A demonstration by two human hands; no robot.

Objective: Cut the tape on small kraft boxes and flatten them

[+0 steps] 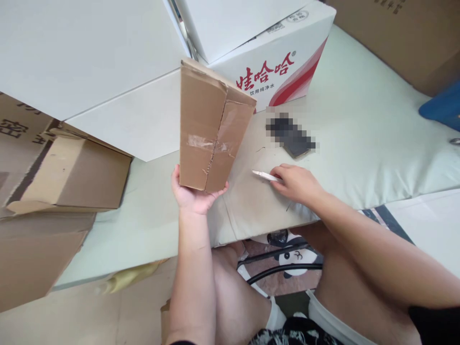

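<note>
A brown cardboard box (pixel 201 124) with clear tape across its seam is held upright, slightly tilted, by my left hand (pixel 196 196), whose fingers grip its lower end. My right hand (pixel 296 182) rests low over the pale green table cover (pixel 244 201), closed on a slim white tool (pixel 264 175) that points left toward the box. The tool's far end is hidden under my fingers. Just beyond my right hand lies a dark, pixelated flat object (pixel 294 139).
A white carton with red lettering (pixel 287 72) stands behind, beside large white boxes (pixel 125 57). Open cardboard boxes (pixel 89 167) are at the left. A big brown carton (pixel 409 38) and a blue object (pixel 443 108) are at the right.
</note>
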